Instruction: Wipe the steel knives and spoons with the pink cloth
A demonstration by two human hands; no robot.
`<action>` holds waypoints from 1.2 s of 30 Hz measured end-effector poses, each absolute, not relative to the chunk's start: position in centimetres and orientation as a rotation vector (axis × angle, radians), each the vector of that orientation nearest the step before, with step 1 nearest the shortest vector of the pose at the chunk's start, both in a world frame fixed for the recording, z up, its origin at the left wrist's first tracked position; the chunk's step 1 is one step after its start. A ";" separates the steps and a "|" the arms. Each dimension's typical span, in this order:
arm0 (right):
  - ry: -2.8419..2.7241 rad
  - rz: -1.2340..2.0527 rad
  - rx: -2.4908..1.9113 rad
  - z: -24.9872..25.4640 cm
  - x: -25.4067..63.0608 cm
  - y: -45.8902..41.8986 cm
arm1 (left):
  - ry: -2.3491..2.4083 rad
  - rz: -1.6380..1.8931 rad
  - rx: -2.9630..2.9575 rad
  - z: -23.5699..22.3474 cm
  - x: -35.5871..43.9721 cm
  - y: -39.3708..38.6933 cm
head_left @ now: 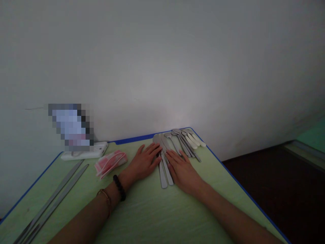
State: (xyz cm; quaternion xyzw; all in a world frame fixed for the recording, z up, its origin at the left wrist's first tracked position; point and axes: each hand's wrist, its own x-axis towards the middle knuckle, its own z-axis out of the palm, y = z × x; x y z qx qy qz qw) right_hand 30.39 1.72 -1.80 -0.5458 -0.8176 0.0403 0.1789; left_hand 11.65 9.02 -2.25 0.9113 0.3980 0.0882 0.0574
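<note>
Two flat metal utensils (164,178) lie side by side on the green table, handles toward me. Their broad upper ends are partly covered by fingers, so I cannot tell their exact kind. My left hand (143,162) lies flat at their left, its outstretched fingertips touching them. From the other side, my right hand (185,173) rests with fingers extended against their right edge. Just beyond my right fingers is a metal spoon (172,140). Beside it lies a group of metal spoons (184,144), overlapping one another, then several white-handled utensils (194,139).
The green table (147,217) has a blue edge and stands against a pale wall. On the left are a folded pink-and-white cloth (111,162), a white device (85,153) under a blurred-out screen, and two long, thin metal pieces (57,195). Dark floor shows at right.
</note>
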 end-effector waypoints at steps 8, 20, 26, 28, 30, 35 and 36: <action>-2.295 0.119 -1.580 -1.7 30.3 1.3 | 1.355 0.265 2.777 -2.3 11.8 8.9; -2.321 0.097 -1.559 -1.9 30.3 1.3 | 1.396 0.316 2.829 -1.7 12.4 7.7; -2.301 0.092 -1.555 -1.9 30.2 1.2 | 1.437 0.326 2.831 -2.2 12.3 7.9; -2.310 0.096 -1.547 -1.8 30.2 1.1 | 1.475 0.302 2.803 -2.4 12.3 8.0; -2.332 0.100 -1.522 -1.7 30.2 1.1 | 1.502 0.278 2.762 -2.7 12.2 8.2; -2.326 0.075 -1.523 -1.6 30.3 1.0 | 1.439 0.266 2.736 -3.2 12.2 8.6; -2.321 0.068 -1.535 -1.6 30.2 1.0 | 1.433 0.274 2.736 -3.2 12.2 8.7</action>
